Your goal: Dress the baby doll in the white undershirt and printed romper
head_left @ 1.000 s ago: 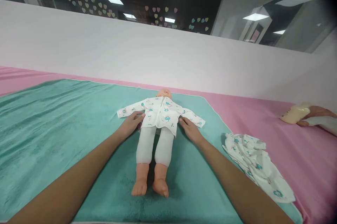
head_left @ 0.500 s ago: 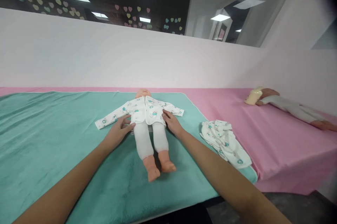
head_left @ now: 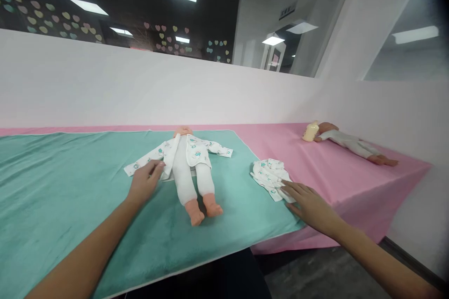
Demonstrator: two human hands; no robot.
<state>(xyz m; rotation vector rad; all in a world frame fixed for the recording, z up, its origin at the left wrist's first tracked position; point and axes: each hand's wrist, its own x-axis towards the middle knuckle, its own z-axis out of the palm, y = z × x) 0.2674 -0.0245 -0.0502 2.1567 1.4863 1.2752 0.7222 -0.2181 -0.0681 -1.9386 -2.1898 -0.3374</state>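
Note:
A baby doll [head_left: 184, 168] lies on its back on the teal towel [head_left: 70, 196], in white leggings and a printed white jacket [head_left: 196, 148] whose left half is folded open. My left hand [head_left: 143, 182] rests on that opened flap beside the doll's hip, fingers pressed on the cloth. My right hand [head_left: 308, 203] is spread flat, fingertips touching the near edge of a crumpled printed garment [head_left: 268, 173] at the towel's right edge.
The pink sheet [head_left: 315, 168] covers the table to the right, ending at a corner. A second doll [head_left: 351, 143] with a cream bottle [head_left: 310, 131] lies at the far right. A low white partition [head_left: 140, 88] runs behind. Dark floor shows below the front edge.
My right hand left the doll's side and moved right to the crumpled garment. The jacket's left half has been opened outward. The view swung to the right.

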